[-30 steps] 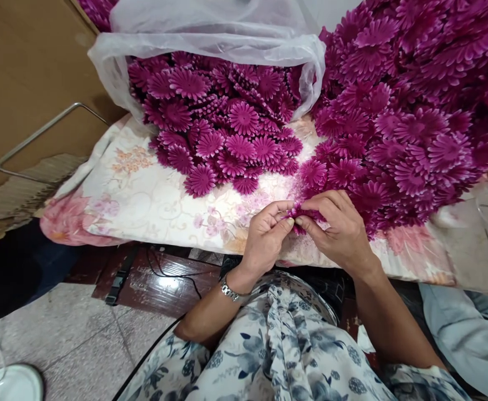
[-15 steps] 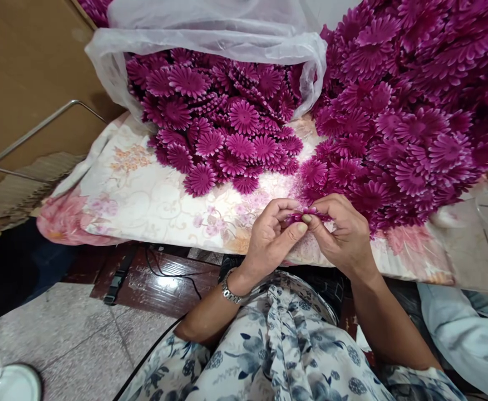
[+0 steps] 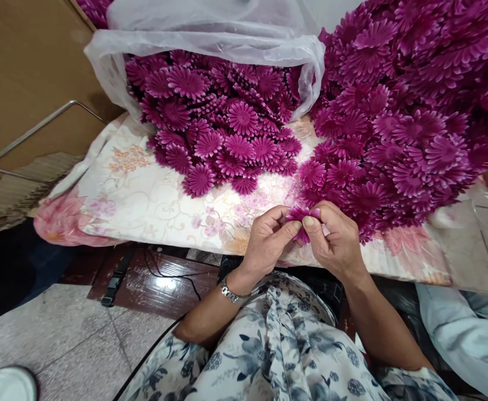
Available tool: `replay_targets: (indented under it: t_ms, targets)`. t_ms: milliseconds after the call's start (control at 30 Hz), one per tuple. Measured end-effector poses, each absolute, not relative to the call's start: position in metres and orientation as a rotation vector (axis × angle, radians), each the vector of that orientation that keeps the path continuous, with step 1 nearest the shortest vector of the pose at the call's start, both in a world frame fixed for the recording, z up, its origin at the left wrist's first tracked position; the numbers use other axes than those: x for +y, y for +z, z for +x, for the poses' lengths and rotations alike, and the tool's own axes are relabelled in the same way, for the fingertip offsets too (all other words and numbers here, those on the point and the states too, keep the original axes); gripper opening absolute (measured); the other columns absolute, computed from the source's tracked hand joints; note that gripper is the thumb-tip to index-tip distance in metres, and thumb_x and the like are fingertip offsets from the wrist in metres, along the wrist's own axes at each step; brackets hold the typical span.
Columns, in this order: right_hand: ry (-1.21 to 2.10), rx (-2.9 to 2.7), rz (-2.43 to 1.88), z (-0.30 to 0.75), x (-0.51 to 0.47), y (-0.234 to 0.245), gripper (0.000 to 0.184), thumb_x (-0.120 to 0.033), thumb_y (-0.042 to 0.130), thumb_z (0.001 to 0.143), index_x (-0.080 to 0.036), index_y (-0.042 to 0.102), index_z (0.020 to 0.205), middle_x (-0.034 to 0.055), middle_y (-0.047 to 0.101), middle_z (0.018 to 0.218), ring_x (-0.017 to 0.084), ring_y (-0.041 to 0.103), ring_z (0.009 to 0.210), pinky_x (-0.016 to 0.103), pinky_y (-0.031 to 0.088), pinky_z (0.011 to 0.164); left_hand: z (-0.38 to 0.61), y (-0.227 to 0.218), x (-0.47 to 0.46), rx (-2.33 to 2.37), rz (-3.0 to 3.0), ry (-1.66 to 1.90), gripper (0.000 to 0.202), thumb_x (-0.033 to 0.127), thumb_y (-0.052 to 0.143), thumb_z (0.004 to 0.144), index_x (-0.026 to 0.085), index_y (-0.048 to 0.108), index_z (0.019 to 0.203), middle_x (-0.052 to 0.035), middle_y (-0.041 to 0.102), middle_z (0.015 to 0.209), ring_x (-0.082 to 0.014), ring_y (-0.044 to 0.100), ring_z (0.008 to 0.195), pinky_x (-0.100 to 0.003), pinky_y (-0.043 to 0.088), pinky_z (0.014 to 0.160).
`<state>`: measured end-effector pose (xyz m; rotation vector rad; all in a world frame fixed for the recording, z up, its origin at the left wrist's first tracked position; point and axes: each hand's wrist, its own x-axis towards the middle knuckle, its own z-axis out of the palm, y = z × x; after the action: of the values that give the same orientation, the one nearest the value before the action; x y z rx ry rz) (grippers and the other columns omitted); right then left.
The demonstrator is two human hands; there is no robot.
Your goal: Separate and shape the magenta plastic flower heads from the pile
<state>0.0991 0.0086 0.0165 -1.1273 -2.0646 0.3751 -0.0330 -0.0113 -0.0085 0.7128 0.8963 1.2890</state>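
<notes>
My left hand (image 3: 266, 244) and my right hand (image 3: 336, 240) meet over the near edge of a floral cloth (image 3: 152, 195), thumbs pressed together. Both pinch one magenta fabric flower (image 3: 299, 216) between their fingertips; most of it is hidden by the fingers. A silver watch (image 3: 229, 292) sits on my left wrist. Just beyond my right hand lies a big heap of the same magenta flowers (image 3: 410, 111). A second pile of flowers (image 3: 227, 122) spills from a clear plastic bag (image 3: 210, 33) at the back centre.
A metal wire frame (image 3: 39, 131) leans against a brown board on the left. A white dish (image 3: 5, 385) lies on the tiled floor at bottom left. Dark wood and a black cable (image 3: 164, 275) show under the cloth. Another person's pale blue sleeve (image 3: 469, 334) is at the right.
Both hands stayed at the cloth's near edge working the flower. The thumbs have closed together on it, and the flower now stands a little higher between the fingertips.
</notes>
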Motion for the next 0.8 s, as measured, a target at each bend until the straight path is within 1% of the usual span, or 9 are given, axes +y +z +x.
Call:
replay_targets:
  t_ms: [100, 267, 367, 467, 533, 667, 800]
  targets:
    - [0.426, -2.047, -1.134, 0.0994, 0.0087, 0.0155, 0.028, -0.024, 0.048, 0.09, -0.021, 0.037, 0.064, -0.0024, 0.04, 0.062, 0.01, 0.04, 0.059, 0.025, 0.033, 0.057, -0.0325, -0.0074, -0.0101, 0.897, 0.679, 1.323, 0.019, 0.03, 0.077, 0.068, 0.017, 0.064, 0.073, 0.0046, 0.054, 0.062, -0.0052, 0.045, 0.056, -0.016, 0.039, 0.054]
    - [0.623, -1.984, -1.216, 0.1008, 0.0062, 0.0162, 0.031, -0.035, 0.055, 0.087, -0.02, 0.041, 0.064, -0.0051, 0.038, 0.058, 0.008, 0.037, 0.054, 0.024, 0.03, 0.053, -0.0309, -0.0096, -0.0094, 0.935, 0.64, 1.417, 0.012, 0.024, 0.077, 0.066, 0.017, 0.068, 0.068, 0.0041, 0.059, 0.06, -0.0052, 0.048, 0.055, -0.016, 0.041, 0.054]
    - [0.709, -1.967, -1.239, 0.1022, 0.0057, 0.0184, 0.031, -0.04, 0.06, 0.084, -0.02, 0.045, 0.065, -0.0055, 0.041, 0.059, 0.007, 0.038, 0.054, 0.023, 0.032, 0.054, -0.0293, -0.0092, -0.01, 0.989, 0.591, 1.465, 0.008, 0.02, 0.077, 0.064, 0.018, 0.07, 0.067, 0.0037, 0.063, 0.061, -0.006, 0.053, 0.056, -0.017, 0.044, 0.056]
    - [0.754, -1.956, -1.226, 0.1026, 0.0067, 0.02, 0.03, -0.04, 0.065, 0.08, -0.019, 0.048, 0.067, -0.0057, 0.043, 0.06, 0.007, 0.039, 0.055, 0.023, 0.032, 0.055, -0.0288, -0.0069, -0.0106, 0.993, 0.532, 1.496, 0.008, 0.019, 0.078, 0.061, 0.018, 0.071, 0.067, 0.0032, 0.065, 0.062, -0.0066, 0.055, 0.057, -0.018, 0.045, 0.058]
    - [0.768, -1.943, -1.202, 0.1019, 0.0074, 0.02, 0.03, -0.039, 0.067, 0.079, -0.019, 0.048, 0.066, -0.0061, 0.043, 0.059, 0.007, 0.039, 0.054, 0.023, 0.032, 0.054, -0.0291, -0.005, -0.0108, 0.986, 0.497, 1.499, 0.009, 0.02, 0.078, 0.06, 0.018, 0.071, 0.065, 0.0034, 0.065, 0.061, -0.0066, 0.054, 0.056, -0.019, 0.045, 0.058]
    - [0.742, -1.924, -1.18, 0.0998, 0.0054, 0.0182, 0.035, -0.039, 0.067, 0.079, -0.02, 0.043, 0.062, -0.0063, 0.04, 0.058, 0.007, 0.038, 0.054, 0.023, 0.032, 0.053, -0.0312, -0.0026, -0.0094, 1.006, 0.462, 1.511, 0.011, 0.021, 0.079, 0.058, 0.018, 0.069, 0.063, 0.0045, 0.061, 0.056, -0.006, 0.049, 0.052, -0.02, 0.042, 0.054]
    - [0.802, -1.905, -1.126, 0.103, 0.0048, 0.0211, 0.03, -0.036, 0.062, 0.083, -0.02, 0.045, 0.065, -0.0052, 0.047, 0.06, 0.008, 0.043, 0.055, 0.023, 0.035, 0.053, -0.0375, -0.0007, -0.0041, 1.025, 0.392, 1.593, 0.018, 0.024, 0.08, 0.056, 0.017, 0.065, 0.064, 0.0062, 0.055, 0.054, -0.0044, 0.044, 0.05, -0.018, 0.037, 0.051]
